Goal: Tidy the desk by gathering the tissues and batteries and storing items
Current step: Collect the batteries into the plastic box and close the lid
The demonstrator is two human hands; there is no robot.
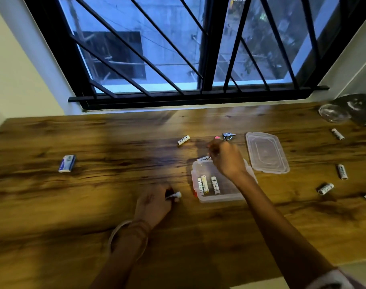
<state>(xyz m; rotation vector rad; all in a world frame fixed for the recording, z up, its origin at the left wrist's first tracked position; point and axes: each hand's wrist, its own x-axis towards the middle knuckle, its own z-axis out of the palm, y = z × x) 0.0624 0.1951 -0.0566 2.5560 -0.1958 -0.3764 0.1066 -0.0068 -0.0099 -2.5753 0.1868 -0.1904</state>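
Observation:
A clear plastic box (224, 197) stands open at the desk's middle with three white batteries (204, 184) lying in it. My right hand (226, 157) hovers over the box's far edge, shut on a white battery (204, 159). My left hand (155, 202) rests on the desk left of the box, shut on another white battery (176, 195). The box's lid (266, 152) lies flat to the right. Loose batteries lie beyond the box (183, 140) and along the right side (337, 133), (342, 171), (325, 188).
A small blue and white box (67, 163) lies at the left. A key ring with a pink tag (227, 137) sits beyond my right hand. A glass dish (333, 113) and a grey pad (355, 107) are at the far right corner. The barred window (178, 59) backs the desk.

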